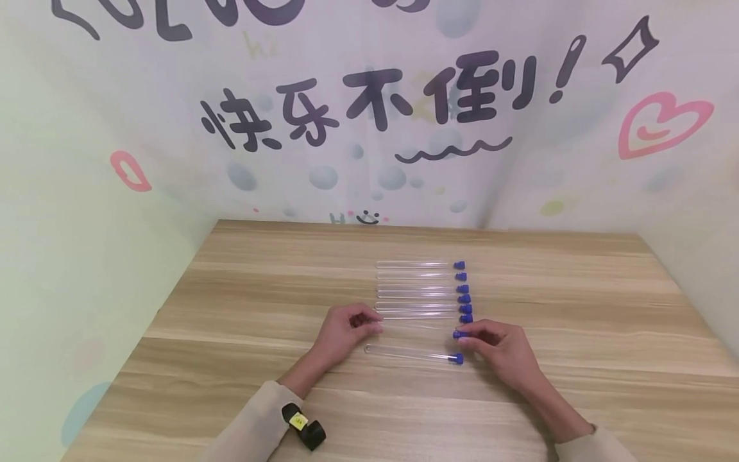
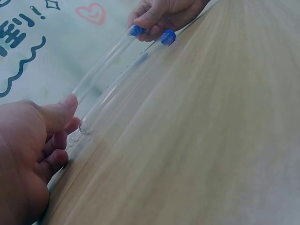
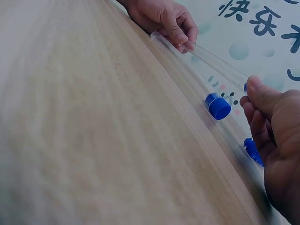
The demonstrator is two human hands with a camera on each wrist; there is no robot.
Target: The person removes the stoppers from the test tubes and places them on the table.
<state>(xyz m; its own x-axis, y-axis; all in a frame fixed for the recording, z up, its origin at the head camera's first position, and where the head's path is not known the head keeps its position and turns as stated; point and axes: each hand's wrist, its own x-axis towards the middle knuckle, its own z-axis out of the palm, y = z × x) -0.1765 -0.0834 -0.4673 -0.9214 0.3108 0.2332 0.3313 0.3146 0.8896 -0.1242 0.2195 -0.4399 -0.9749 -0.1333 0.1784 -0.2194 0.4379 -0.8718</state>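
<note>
Between both hands is a clear test tube point(image 2: 105, 65) with a blue cap point(image 1: 460, 334). My left hand point(image 1: 346, 330) pinches the tube's rounded end between thumb and fingers. At the other end, my right hand point(image 1: 499, 350) pinches the blue cap, which its fingers partly cover. The held tube looks raised a little off the table in both wrist views. Nearer to me, one more capped test tube point(image 1: 410, 353) lies on the table, its blue cap point(image 3: 218, 107) toward the right. Beyond the hands, several capped test tubes point(image 1: 416, 294) lie side by side, caps to the right.
All the tubes lie on a wood-grain table point(image 1: 242, 276). At its far edge hangs a white backdrop point(image 1: 358, 186) with dark lettering and coloured drawings. A black strap with a yellow label point(image 1: 298, 421) is on the left sleeve.
</note>
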